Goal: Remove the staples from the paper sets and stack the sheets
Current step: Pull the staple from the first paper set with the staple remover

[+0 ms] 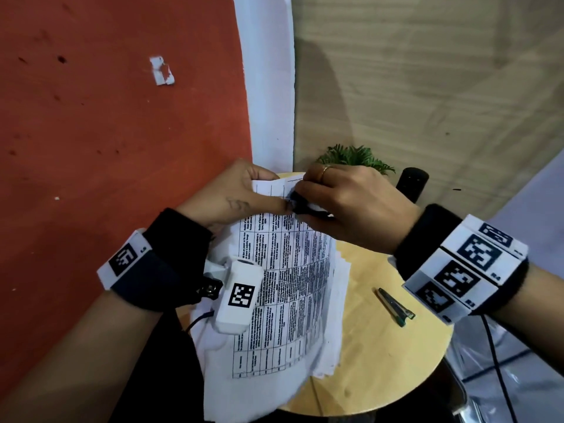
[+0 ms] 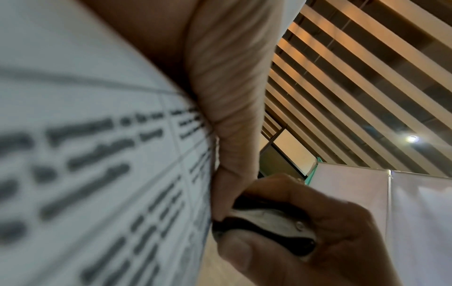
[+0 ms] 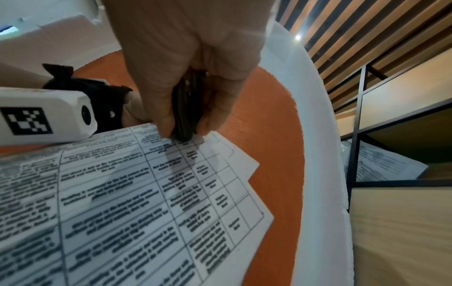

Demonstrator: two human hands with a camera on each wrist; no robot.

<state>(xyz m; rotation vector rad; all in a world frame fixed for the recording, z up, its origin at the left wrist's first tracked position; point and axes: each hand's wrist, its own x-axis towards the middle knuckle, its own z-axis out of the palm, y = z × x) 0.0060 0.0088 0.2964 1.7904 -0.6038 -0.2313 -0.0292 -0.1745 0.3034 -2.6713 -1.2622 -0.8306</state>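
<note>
Step in hand: a staple is judged to be under removal at the far corner of the printed paper set (image 1: pixel 283 288); the staple itself cannot be made out in any view.
Paper set: several sheets printed with a table of text are held raised over the round desk (image 1: pixel 375 355), the near end hanging toward the person, the far corner kept between the two hands.
Left hand (image 1: pixel 235 193): the far corner of the paper set is pinched, thumb on the printed face and fingers curled behind the sheets.
Right hand (image 1: pixel 351 203): a small black staple remover (image 2: pixel 266 226) is gripped between thumb and curled fingers; in the right wrist view its tip is seen pressed against the top sheet at that corner.
Staple remover: a metal inner part with a rivet is shown in the left wrist view; whether its teeth are under a staple cannot be told.
Other things on the desk: a slim dark tool with a green tip (image 1: pixel 395 306) is lying to the right of the paper set, well apart from it; a small green plant (image 1: pixel 357 157) and a black object (image 1: pixel 412 184) are seen beyond the hands.
Stack: no separate pile of loose sheets can be picked out.
Next move calls for: a firm hold on the corner while the remover is squeezed and drawn away, gently enough that the corner is not torn; the freed sheets are then to be laid flat on the desk.
</note>
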